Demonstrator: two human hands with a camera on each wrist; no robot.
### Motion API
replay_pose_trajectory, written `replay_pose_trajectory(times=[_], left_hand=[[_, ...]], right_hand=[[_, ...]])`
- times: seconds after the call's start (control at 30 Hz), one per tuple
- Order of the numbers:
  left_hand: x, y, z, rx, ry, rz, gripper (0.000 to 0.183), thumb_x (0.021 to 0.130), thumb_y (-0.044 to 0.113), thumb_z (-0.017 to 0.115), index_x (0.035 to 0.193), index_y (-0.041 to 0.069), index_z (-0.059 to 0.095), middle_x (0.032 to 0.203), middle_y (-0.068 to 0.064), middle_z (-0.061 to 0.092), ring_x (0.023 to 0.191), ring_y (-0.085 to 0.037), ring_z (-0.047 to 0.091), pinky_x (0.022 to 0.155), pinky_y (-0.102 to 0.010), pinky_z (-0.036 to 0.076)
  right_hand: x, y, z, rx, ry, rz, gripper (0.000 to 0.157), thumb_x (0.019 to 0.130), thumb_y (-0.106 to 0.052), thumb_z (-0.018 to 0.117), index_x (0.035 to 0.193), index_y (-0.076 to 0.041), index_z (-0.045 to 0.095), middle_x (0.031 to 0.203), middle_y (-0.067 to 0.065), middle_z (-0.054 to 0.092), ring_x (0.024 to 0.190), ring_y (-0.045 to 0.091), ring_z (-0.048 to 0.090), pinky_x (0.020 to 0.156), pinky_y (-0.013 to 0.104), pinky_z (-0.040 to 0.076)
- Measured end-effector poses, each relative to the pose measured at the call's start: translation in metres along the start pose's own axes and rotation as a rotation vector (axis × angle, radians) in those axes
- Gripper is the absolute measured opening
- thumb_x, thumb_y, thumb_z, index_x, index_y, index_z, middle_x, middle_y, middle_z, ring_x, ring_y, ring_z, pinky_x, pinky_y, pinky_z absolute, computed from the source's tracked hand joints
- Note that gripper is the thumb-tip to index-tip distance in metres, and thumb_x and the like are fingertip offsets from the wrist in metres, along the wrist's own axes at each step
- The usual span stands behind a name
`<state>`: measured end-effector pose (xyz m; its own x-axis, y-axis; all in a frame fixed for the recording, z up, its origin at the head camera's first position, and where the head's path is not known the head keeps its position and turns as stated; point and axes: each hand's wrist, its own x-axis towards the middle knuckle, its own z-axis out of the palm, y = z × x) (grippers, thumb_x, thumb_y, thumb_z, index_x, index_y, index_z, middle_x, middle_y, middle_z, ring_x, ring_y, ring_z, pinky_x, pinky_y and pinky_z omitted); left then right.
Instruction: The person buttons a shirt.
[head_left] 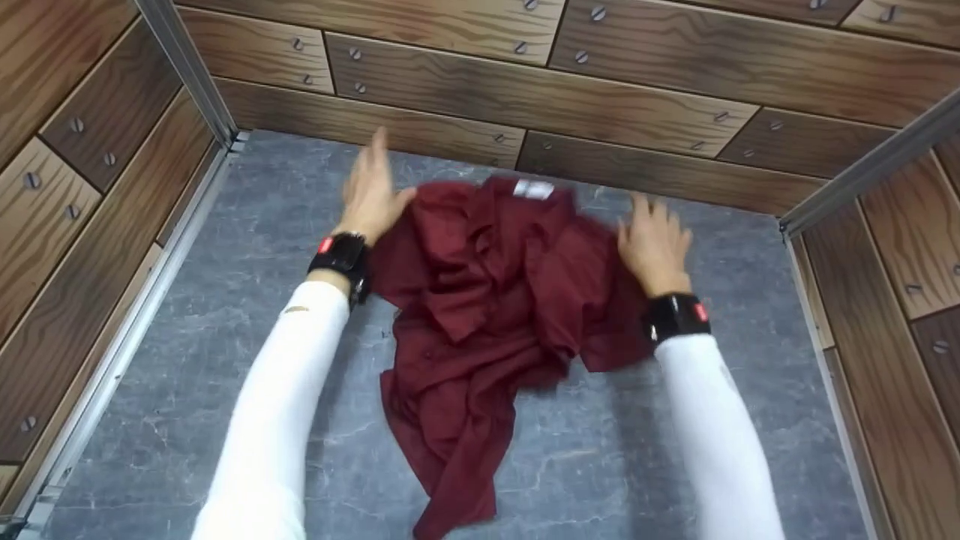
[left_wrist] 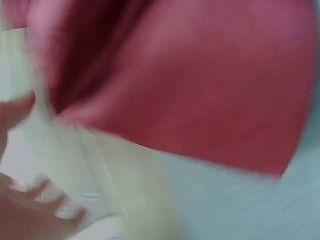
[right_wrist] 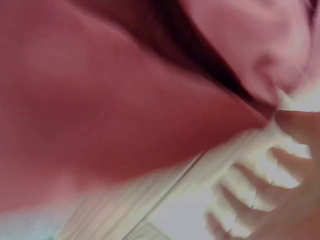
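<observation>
Grey tabletop underlay the crumpled shirt, left hand and right hand splayed, gripping nothing, so even outward smoothing seemed best.

The head view looks forward and down from above, between the two sleeves, far enough back to take in the whole red cloth, both grips and wooden walls on three sides of the gray bench. The left wrist view sits very near the cloth, which fills its upper part, with the fingers of the left grip entering at the left edge. The right wrist view is just as close, cloth at upper left, the right grip at lower right. Both wrist views are blurred and share cloth and bench with the head view.
</observation>
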<state>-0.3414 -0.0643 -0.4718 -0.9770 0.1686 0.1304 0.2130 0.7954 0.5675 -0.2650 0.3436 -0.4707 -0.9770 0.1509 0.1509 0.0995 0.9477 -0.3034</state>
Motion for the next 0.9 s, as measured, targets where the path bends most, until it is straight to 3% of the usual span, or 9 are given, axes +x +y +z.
replay_pose_trajectory(times=[0.1, 0.2, 0.27, 0.37, 0.43, 0.57, 0.7, 0.8, 0.9], left_hand=[[-0.020, -0.029, 0.018, 0.052, -0.186, -0.222, 0.084, 0.094, 0.053, 0.052, 0.153, 0.004, 0.018, 0.158, -0.027, 0.011, 0.147, -0.044, 0.006, 0.114, -0.063, 0.012], [-0.047, -0.054, 0.039, 0.141, -0.303, -0.271, 0.091, 0.090, 0.067, 0.044, 0.149, -0.002, 0.030, 0.158, -0.029, 0.003, 0.145, -0.050, -0.008, 0.108, -0.073, 0.002], [-0.060, -0.064, 0.055, 0.157, -0.258, -0.254, 0.095, 0.085, 0.071, 0.050, 0.146, -0.001, 0.036, 0.158, -0.029, 0.006, 0.144, -0.051, -0.008, 0.105, -0.076, -0.001], [-0.068, -0.069, 0.074, 0.179, -0.149, -0.173, 0.088, 0.080, 0.066, 0.061, 0.145, 0.010, 0.041, 0.159, -0.024, 0.014, 0.145, -0.050, 0.000, 0.103, -0.079, 0.002], [-0.068, -0.068, 0.080, 0.180, -0.151, -0.133, 0.077, 0.082, 0.060, 0.064, 0.145, 0.020, 0.042, 0.160, -0.020, 0.016, 0.146, -0.049, 0.001, 0.102, -0.079, 0.001], [-0.064, -0.070, 0.075, 0.193, -0.316, -0.126, 0.068, 0.088, 0.054, 0.060, 0.148, 0.033, 0.038, 0.162, -0.014, 0.011, 0.146, -0.049, -0.005, 0.099, -0.081, -0.003], [-0.052, -0.083, 0.058, 0.214, -0.438, -0.164, 0.069, 0.092, 0.053, 0.054, 0.152, 0.034, 0.027, 0.163, -0.013, 0.001, 0.143, -0.052, -0.011, 0.097, -0.082, -0.005], [-0.041, -0.091, 0.047, 0.213, -0.437, -0.176, 0.066, 0.096, 0.041, 0.054, 0.153, 0.033, 0.023, 0.163, -0.015, -0.002, 0.142, -0.054, -0.012, 0.096, -0.082, -0.006], [-0.033, -0.091, 0.045, 0.246, -0.320, -0.156, 0.070, 0.094, 0.018, 0.059, 0.153, 0.030, 0.025, 0.161, -0.020, 0.003, 0.142, -0.055, -0.007, 0.097, -0.082, -0.004]], right_hand=[[-0.016, 0.020, 0.015, -0.108, -0.135, 0.071, 0.050, 0.098, -0.035, 0.047, 0.138, -0.006, 0.044, 0.137, 0.027, 0.045, 0.121, 0.053, 0.042, 0.092, 0.071, 0.033], [-0.042, 0.034, 0.028, -0.145, -0.193, 0.081, 0.058, 0.097, -0.046, 0.048, 0.134, -0.002, 0.047, 0.132, 0.031, 0.046, 0.117, 0.055, 0.043, 0.090, 0.072, 0.034], [-0.057, 0.037, 0.037, -0.164, -0.205, 0.052, 0.065, 0.094, -0.055, 0.049, 0.133, -0.003, 0.047, 0.128, 0.033, 0.047, 0.113, 0.056, 0.045, 0.087, 0.072, 0.035], [-0.072, 0.034, 0.051, -0.179, -0.258, -0.025, 0.073, 0.089, -0.064, 0.050, 0.140, -0.011, 0.045, 0.133, 0.030, 0.046, 0.115, 0.055, 0.046, 0.085, 0.071, 0.038], [-0.076, 0.031, 0.058, -0.180, -0.338, -0.070, 0.076, 0.088, -0.067, 0.050, 0.145, -0.018, 0.041, 0.143, 0.027, 0.042, 0.121, 0.055, 0.044, 0.088, 0.071, 0.037], [-0.074, 0.040, 0.063, -0.134, -0.501, -0.094, 0.081, 0.087, -0.064, 0.055, 0.150, -0.019, 0.034, 0.156, 0.021, 0.027, 0.135, 0.051, 0.033, 0.099, 0.071, 0.031], [-0.049, 0.066, 0.055, -0.021, -0.583, -0.121, 0.079, 0.087, -0.049, 0.065, 0.151, -0.017, 0.033, 0.159, 0.021, 0.019, 0.140, 0.054, 0.020, 0.108, 0.068, 0.020], [-0.027, 0.082, 0.046, 0.016, -0.646, -0.103, 0.077, 0.088, -0.034, 0.069, 0.152, -0.014, 0.030, 0.159, 0.024, 0.013, 0.140, 0.057, 0.009, 0.109, 0.070, 0.011], [-0.012, 0.082, 0.037, -0.076, -0.617, -0.053, 0.071, 0.089, -0.022, 0.066, 0.151, -0.014, 0.032, 0.158, 0.024, 0.017, 0.141, 0.056, 0.008, 0.105, 0.075, 0.010]])
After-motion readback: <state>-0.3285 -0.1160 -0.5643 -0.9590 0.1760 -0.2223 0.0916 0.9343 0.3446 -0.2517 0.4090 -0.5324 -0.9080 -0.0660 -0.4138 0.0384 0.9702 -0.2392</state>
